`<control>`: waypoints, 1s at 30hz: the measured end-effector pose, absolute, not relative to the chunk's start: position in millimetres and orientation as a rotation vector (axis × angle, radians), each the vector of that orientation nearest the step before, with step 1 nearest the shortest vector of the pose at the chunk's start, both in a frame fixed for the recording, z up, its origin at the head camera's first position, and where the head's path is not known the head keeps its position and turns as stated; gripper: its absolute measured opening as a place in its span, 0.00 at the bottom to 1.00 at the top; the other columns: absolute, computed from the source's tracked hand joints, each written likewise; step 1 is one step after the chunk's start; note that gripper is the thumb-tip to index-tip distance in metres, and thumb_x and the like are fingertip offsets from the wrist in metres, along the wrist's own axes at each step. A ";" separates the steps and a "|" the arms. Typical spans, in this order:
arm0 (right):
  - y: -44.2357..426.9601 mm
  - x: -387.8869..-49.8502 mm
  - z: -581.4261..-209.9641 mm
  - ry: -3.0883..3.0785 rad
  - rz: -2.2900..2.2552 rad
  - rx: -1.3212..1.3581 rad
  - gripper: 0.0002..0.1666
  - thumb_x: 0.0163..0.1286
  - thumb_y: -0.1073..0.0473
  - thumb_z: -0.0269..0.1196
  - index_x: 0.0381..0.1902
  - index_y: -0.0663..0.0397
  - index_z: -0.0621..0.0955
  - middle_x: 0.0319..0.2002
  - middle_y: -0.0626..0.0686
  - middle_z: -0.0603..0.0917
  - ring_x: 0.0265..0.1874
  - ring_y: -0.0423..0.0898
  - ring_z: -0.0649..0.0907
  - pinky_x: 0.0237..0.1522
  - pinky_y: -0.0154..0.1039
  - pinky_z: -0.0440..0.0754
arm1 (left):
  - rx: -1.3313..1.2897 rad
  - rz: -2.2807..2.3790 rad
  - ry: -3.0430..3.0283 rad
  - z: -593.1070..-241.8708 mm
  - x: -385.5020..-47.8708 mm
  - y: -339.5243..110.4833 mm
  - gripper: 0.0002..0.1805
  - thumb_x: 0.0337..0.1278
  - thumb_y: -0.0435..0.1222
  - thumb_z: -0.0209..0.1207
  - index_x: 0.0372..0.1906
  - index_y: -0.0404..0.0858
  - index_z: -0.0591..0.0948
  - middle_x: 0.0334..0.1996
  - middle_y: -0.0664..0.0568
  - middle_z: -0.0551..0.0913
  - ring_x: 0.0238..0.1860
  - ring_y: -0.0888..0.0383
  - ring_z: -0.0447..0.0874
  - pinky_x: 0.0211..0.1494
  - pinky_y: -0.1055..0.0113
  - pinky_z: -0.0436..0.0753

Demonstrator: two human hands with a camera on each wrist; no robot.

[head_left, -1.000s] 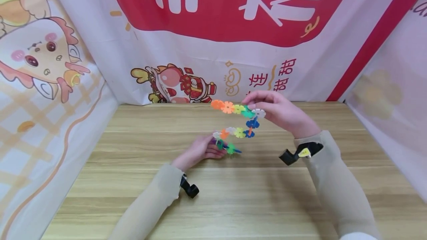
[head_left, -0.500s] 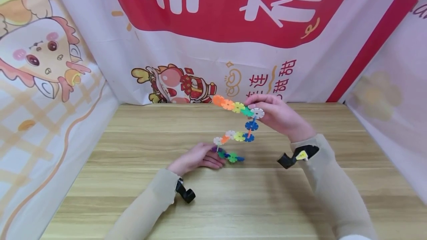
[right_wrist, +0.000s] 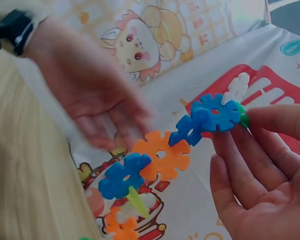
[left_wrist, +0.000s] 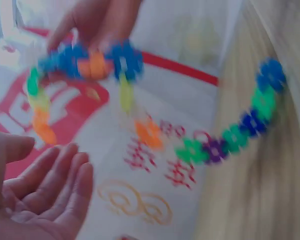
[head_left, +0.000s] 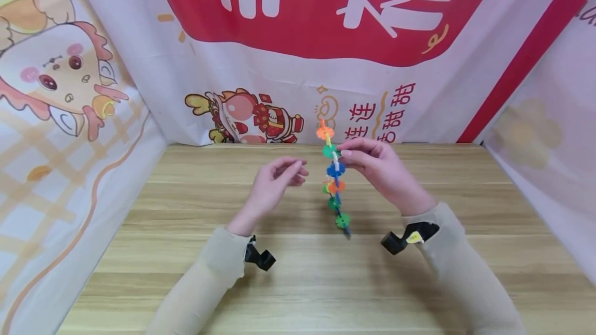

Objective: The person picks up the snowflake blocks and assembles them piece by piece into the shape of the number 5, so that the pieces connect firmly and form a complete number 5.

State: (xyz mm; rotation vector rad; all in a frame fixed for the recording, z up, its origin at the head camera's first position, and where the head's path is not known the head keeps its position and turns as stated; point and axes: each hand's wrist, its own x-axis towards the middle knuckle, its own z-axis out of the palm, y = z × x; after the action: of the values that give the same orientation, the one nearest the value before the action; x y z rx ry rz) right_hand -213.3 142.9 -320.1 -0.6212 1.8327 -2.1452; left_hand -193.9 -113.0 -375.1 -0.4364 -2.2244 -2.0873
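A chain of notched plastic snowflake-shaped building discs (head_left: 336,170) in orange, yellow, green, white, blue and purple hangs above the table. Near its upper part, my right hand (head_left: 379,167) pinches it between thumb and fingers, around a green disc. In the right wrist view, blue discs and a large orange disc (right_wrist: 174,162) trail down from those fingers. To the left of the chain is my left hand (head_left: 274,182), apart from it and holding nothing. Its fingers look loosely bent in the left wrist view, where the chain's lower end curves out toward the right.
Beneath the hands lies a wood-grain table (head_left: 298,283). A printed white and red cloth (head_left: 288,74) stands along its back edge, and more printed cloth (head_left: 93,180) walls the left side. Black wrist cameras (head_left: 261,257) sit on both sleeves.
My left hand has let go of the lower part of the chain and moved up and away. The chain has swung round to hang more upright from my right hand, which has shifted slightly left.
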 end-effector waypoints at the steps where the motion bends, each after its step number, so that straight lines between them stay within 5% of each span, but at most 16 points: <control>1: 141.4 -211.8 -320.9 1.867 -2.135 -0.632 0.12 0.77 0.61 0.62 0.52 0.59 0.85 0.52 0.59 0.85 0.51 0.52 0.85 0.63 0.45 0.78 | -0.471 -2.055 -2.178 -368.0 -190.4 -109.2 0.16 0.75 0.39 0.58 0.56 0.31 0.81 0.44 0.44 0.87 0.44 0.48 0.87 0.51 0.58 0.86; 8: 130.5 -196.8 -320.6 2.095 -2.016 -0.742 0.21 0.77 0.52 0.62 0.63 0.54 0.82 0.58 0.54 0.85 0.58 0.52 0.83 0.64 0.47 0.76 | -0.580 -1.841 -1.974 -339.3 -173.0 -90.4 0.14 0.64 0.36 0.69 0.51 0.37 0.84 0.45 0.51 0.86 0.45 0.54 0.85 0.53 0.58 0.84; 18: 125.7 -190.0 -328.2 2.255 -1.958 -0.887 0.18 0.75 0.63 0.64 0.60 0.60 0.82 0.58 0.54 0.84 0.58 0.50 0.82 0.59 0.43 0.80 | -0.415 -1.742 -1.973 -338.8 -182.1 -92.2 0.10 0.67 0.41 0.67 0.45 0.37 0.87 0.40 0.52 0.89 0.39 0.55 0.88 0.42 0.62 0.88; 25: 154.9 -204.7 -372.9 2.308 -1.837 -0.671 0.18 0.71 0.58 0.69 0.56 0.58 0.84 0.56 0.56 0.85 0.54 0.52 0.85 0.55 0.41 0.83 | -0.386 -1.858 -1.948 -343.3 -201.9 -103.6 0.10 0.67 0.38 0.67 0.45 0.34 0.86 0.40 0.48 0.89 0.39 0.52 0.89 0.41 0.61 0.88; 30: 165.8 -212.3 -414.3 2.265 -1.638 -0.468 0.24 0.69 0.46 0.70 0.58 0.51 0.84 0.55 0.53 0.85 0.54 0.50 0.83 0.59 0.49 0.80 | -0.280 -1.960 -1.991 -346.5 -217.6 -109.7 0.11 0.67 0.38 0.67 0.47 0.35 0.86 0.41 0.46 0.89 0.40 0.51 0.90 0.41 0.61 0.88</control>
State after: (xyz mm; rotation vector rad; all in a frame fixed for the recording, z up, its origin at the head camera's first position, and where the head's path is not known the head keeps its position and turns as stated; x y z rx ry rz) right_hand -212.3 165.8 -414.3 -0.4684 2.2652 -1.6382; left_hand -217.6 -109.7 -346.5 -0.2797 -1.9907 -1.9603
